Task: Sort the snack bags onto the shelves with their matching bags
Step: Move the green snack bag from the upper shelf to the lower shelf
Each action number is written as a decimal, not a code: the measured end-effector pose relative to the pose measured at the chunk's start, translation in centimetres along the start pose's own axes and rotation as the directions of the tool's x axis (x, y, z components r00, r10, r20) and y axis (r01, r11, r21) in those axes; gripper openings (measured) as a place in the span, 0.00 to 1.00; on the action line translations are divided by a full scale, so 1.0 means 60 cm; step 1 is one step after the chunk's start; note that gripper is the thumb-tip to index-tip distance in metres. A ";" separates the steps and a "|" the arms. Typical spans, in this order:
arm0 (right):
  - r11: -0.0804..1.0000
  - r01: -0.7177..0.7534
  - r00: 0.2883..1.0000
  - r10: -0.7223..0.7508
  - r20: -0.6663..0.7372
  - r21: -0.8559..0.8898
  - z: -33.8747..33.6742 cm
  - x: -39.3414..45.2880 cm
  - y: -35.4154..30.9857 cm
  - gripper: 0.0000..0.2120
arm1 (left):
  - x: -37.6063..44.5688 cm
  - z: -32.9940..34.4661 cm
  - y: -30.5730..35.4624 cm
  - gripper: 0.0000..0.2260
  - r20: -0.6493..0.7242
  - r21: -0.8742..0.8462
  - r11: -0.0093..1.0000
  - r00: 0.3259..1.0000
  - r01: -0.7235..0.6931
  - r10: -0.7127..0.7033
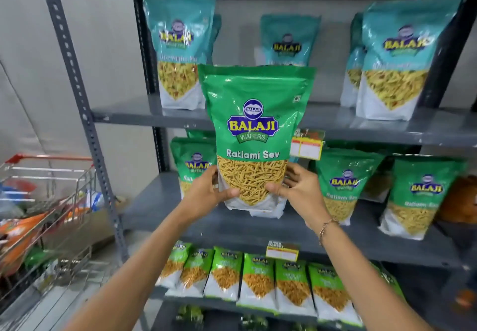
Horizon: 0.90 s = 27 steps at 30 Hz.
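Both hands, left hand (210, 194) and right hand (300, 188), clasp a green Ratlami Sev bag (254, 134) upright by its lower corners, matching bags just beyond either hand. It looks light, crinkly and slippery; low side grips suit it.

Green bag (254, 134): "Balaji Wafers Ratlami Sev"

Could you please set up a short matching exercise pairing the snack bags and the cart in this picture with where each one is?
Things:
1. Teal Balaji bags
2. Green Ratlami Sev bag
3. Small light-green bags
4. Shopping cart

Places:
A. Lower shelf
B. Left of the rack
C. Top shelf
D. Held in both hands, before the middle shelf

Pairs: 1-C, 2-D, 3-A, 4-B
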State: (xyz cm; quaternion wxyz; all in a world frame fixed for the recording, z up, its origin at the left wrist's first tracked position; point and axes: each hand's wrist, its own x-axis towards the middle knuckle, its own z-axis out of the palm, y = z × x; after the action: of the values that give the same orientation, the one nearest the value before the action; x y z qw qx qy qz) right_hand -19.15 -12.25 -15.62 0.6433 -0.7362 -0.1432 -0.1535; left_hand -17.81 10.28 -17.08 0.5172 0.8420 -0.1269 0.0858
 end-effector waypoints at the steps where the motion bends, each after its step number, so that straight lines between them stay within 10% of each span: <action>1: 1.000 -0.026 1.000 0.026 0.010 -0.010 0.007 -0.005 0.023 0.25 | -0.007 0.010 -0.018 0.36 0.008 -0.006 1.000 1.000 0.030 -0.030; 27: 0.942 -0.328 0.918 0.335 0.213 -0.071 0.159 0.105 0.347 0.28 | 0.102 0.049 -0.263 0.37 -0.025 0.086 0.861 0.865 0.501 -0.501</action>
State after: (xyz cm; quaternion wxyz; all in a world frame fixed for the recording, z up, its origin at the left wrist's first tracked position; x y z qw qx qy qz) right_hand -4.53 -5.42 -33.03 0.6275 -0.7731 -0.0847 0.0384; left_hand -7.18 13.72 -30.09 0.4836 0.8683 0.1005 -0.0449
